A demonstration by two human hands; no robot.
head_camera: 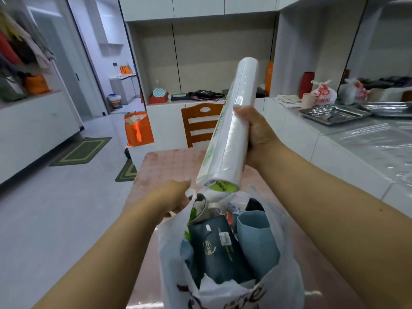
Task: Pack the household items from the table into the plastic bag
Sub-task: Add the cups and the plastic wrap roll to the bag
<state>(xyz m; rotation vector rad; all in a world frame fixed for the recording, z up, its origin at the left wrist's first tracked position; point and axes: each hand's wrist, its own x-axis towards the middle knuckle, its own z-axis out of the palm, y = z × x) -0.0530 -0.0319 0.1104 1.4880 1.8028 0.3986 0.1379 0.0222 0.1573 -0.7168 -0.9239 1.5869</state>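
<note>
Right hand (256,132) is gripping a long white roll of cling film (229,128) around its middle, thumb across the front, fingers wrapped behind; arm is reaching forward from lower right, wrist bent up. Roll is tilting, upper end away and to the right, lower end pointing down just above the mouth of the white plastic bag (283,284). Left hand (171,199) is closing on the bag's far-left handle, pinching it and pulling the mouth open; forearm is coming in from lower left.

Bag is sitting on the pink patterned table (169,166), already holding a dark teal pouch (216,248), a light blue cup (256,237), a metal can (200,208) near the left hand, and other items too hidden to name.

Writing: green-and-white label is running down the roll's left side and around its lower end, characters too blurred to read. Pouch is carrying a pale emblem, small vertical text and a white sticker, none legible. Bag front is showing large dark letters, partly folded, looking like "re". Wooden chair (200,123) is standing behind the table.
</note>
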